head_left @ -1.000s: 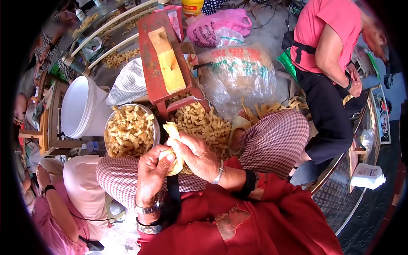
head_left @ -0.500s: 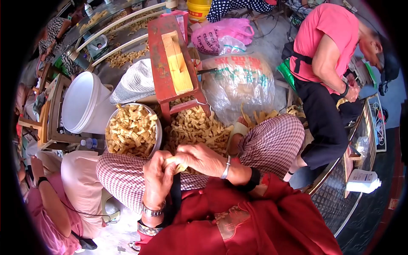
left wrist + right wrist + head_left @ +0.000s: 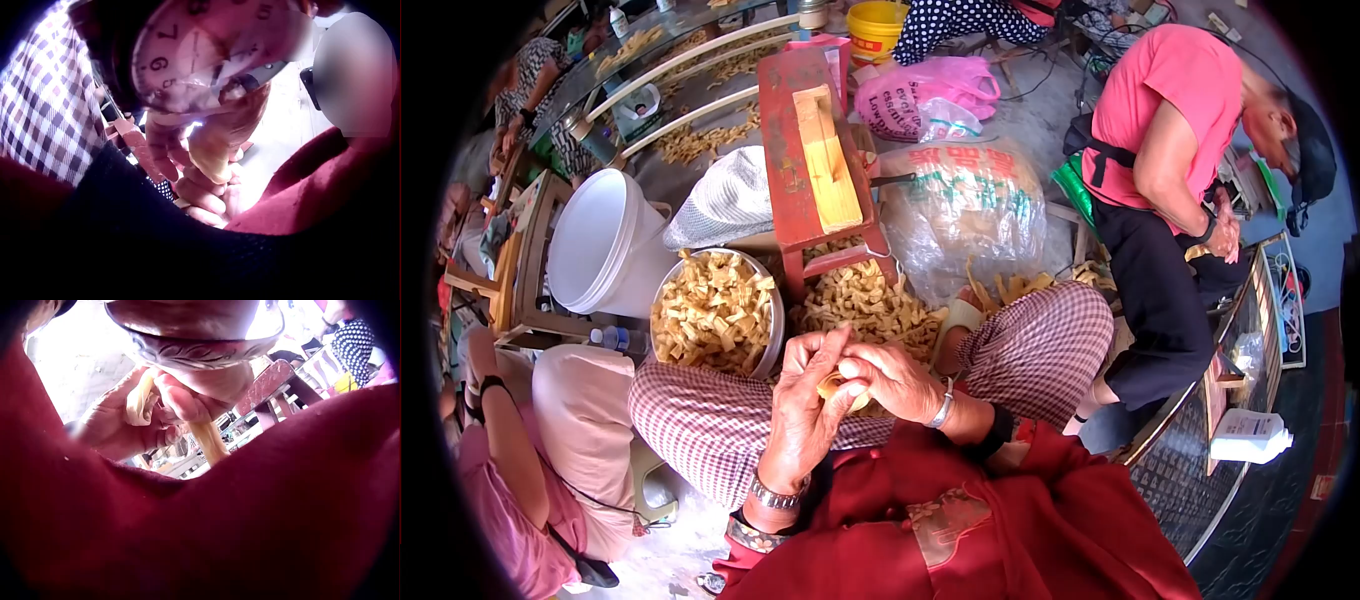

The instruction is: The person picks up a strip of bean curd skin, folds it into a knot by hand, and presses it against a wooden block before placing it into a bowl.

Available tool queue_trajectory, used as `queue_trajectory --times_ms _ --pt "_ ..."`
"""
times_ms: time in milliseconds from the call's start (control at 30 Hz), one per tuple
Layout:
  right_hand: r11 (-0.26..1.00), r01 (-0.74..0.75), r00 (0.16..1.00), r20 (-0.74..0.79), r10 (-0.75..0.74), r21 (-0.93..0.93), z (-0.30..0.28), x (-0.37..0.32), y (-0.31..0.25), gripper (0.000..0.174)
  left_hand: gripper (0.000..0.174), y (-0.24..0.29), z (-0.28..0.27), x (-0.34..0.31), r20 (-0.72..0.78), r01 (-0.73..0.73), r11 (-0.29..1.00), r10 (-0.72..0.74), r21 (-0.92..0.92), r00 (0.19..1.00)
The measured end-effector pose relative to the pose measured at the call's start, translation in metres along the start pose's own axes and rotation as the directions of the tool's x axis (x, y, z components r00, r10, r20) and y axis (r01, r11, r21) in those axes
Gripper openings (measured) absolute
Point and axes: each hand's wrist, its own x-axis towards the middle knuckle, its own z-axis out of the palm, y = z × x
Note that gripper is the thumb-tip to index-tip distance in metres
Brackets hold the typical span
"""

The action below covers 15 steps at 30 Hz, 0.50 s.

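Both hands meet over the lap in the head view, working a soft yellow tofu-skin strip (image 3: 831,384). My left hand (image 3: 803,405) pinches it between thumb and fingers, its index finger pointing up. From the other side my right hand (image 3: 897,382) grips the same strip with thumb and fingertips. The right wrist view shows one part of the strip (image 3: 139,405) bent into a loop at the left hand, while another length hangs below the right fingers (image 3: 181,403). A metal bowl (image 3: 776,330) beyond the hands is heaped with tofu-skin knots (image 3: 712,310).
More knots (image 3: 870,305) lie under a red bench (image 3: 785,190), which carries a stack of flat strips (image 3: 828,165). A white bucket (image 3: 590,240) stands left, a clear plastic sack (image 3: 965,220) beyond. People sit on both sides, one in a pink shirt (image 3: 1175,110) at right.
The strip stood up tall out of the hands, then was gathered low between the fists; now it shows as a small curl between fingers. The left index finger has straightened upward.
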Motion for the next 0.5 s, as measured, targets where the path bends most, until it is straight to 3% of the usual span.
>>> queue_trajectory --times_ms 33,167,200,233,300,333,367,433,500 --pt "1.000 -0.006 1.000 -0.023 0.006 0.005 0.002 0.000 0.002 0.034 0.049 0.000 0.001 0.002 -0.012 -0.005 1.000 0.006 0.024 1.000" --pt "1.000 -0.026 0.995 -0.100 0.026 0.006 0.000 0.003 0.008 0.027 0.045 -0.027 0.010 0.001 0.012 0.132 0.952 -0.134 -0.277 0.991" --pt "0.988 -0.145 0.985 -0.085 0.149 0.053 -0.002 -0.001 0.005 0.026 0.048 -0.031 0.010 0.000 0.025 0.161 0.944 -0.161 -0.287 0.987" --pt "0.997 -0.048 0.985 -0.165 0.058 0.067 0.002 0.004 0.012 0.029 0.050 -0.023 0.006 0.002 0.041 0.198 0.931 -0.195 -0.306 0.980" --pt "0.942 -0.155 0.978 -0.086 0.188 0.298 -0.001 0.000 0.017 0.034 0.051 -0.032 0.005 -0.006 0.185 0.409 0.724 -0.371 -0.556 0.910" --pt "0.941 -0.170 0.981 -0.044 0.191 0.294 -0.005 0.001 0.008 0.041 0.052 -0.029 0.004 -0.006 0.229 0.442 0.657 -0.388 -0.611 0.893" --pt "0.964 -0.146 0.983 -0.074 0.166 0.224 -0.004 -0.001 0.015 0.045 0.053 -0.026 0.005 -0.005 0.287 0.470 0.505 -0.399 -0.724 0.871" --pt "0.934 -0.301 0.952 0.000 0.307 0.193 -0.010 -0.004 0.004 0.044 0.052 -0.022 0.000 0.001 0.339 0.445 0.420 -0.305 -0.791 0.890" --pt "0.971 -0.197 0.976 -0.066 0.208 0.138 -0.014 -0.007 0.015 0.037 0.053 -0.027 -0.002 0.000 0.301 0.447 0.352 -0.397 -0.822 0.867"
